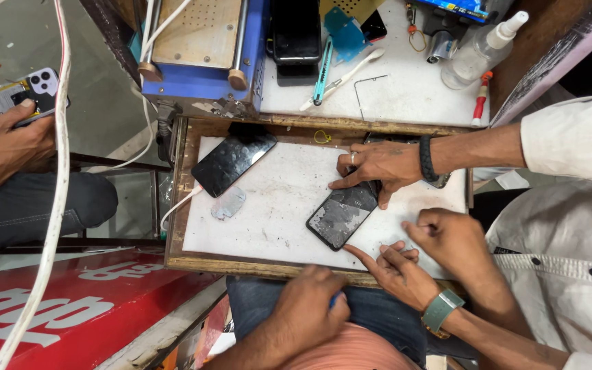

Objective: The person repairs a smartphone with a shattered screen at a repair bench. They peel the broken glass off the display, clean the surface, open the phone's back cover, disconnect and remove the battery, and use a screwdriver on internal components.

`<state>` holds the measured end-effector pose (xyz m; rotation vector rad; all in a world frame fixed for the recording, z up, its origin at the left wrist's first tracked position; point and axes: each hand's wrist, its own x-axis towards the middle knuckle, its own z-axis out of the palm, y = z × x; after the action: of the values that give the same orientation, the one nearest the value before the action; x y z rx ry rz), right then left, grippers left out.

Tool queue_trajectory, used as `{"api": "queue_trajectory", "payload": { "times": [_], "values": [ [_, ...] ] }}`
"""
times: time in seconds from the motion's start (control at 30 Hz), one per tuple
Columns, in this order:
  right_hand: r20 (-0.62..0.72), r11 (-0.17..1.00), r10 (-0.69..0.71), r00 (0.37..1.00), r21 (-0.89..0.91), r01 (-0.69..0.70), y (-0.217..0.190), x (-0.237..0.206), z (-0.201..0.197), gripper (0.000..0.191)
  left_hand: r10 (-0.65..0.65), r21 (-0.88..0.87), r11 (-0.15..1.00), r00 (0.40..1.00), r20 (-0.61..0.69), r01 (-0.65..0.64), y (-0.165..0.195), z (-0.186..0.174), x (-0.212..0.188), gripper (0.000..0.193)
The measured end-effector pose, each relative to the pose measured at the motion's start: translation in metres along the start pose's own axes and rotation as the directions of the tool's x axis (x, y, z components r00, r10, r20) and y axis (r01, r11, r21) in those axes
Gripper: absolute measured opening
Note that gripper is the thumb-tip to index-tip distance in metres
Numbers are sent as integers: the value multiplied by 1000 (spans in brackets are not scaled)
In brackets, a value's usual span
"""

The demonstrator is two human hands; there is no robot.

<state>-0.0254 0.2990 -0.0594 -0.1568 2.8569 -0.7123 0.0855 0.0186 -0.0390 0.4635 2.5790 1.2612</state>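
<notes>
A black phone with a scuffed, dusty face lies slanted on a white work mat. My right hand, with a green-strapped watch on its wrist, holds nothing and stretches its index finger to the phone's near corner. My left hand rests curled at the near edge of the wooden tray, over my lap. A bit of blue shows at its fingertips, and I cannot tell whether it is held. Another person's hand, wearing a ring and a black bracelet, presses on the phone's far end. A second fist hovers beside it.
A second dark phone and a thin grey plate lie on the mat's left. Behind stand a blue machine, a phone, tweezers and a spray bottle. A seated person on the left holds a phone. White cables hang there.
</notes>
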Motion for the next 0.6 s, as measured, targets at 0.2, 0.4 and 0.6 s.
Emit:
{"api": "queue_trajectory", "payload": {
  "times": [0.2, 0.4, 0.6],
  "values": [
    [-5, 995, 86, 996, -52, -86, 11, -1, -10, 37, -123, -65, 990, 992, -28, 121, -9, -6, 6, 34],
    [37, 1000, -4, 999, 8, 4, 13, -7, -4, 34, -44, -54, 997, 998, 43, 46, 14, 13, 2, 34],
    [12, 998, 66, 998, 4, -66, 21, -2, -12, 33, -31, -53, 998, 999, -5, 31, 1, 4, 10, 34]
  ]
}}
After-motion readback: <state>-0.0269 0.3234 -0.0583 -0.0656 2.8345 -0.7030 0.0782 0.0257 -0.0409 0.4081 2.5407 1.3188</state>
